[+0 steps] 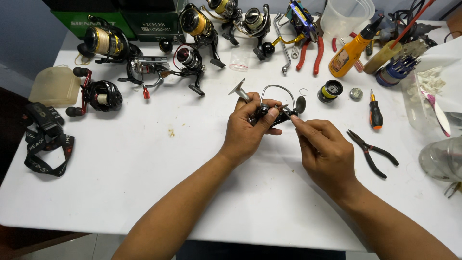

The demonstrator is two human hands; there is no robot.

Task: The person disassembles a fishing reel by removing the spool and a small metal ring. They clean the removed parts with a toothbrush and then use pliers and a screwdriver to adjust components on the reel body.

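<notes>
Both hands meet over the white table (144,183) — left hand (250,132) clamps a spinning-reel body (269,113), right hand (325,151) pinches a small part at it — mid-disassembly, needing fine fingertip control.

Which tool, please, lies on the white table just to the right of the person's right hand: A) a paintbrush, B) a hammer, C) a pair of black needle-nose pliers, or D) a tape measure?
C: a pair of black needle-nose pliers lies flat on the table beside the right hand, apart from it.
</notes>
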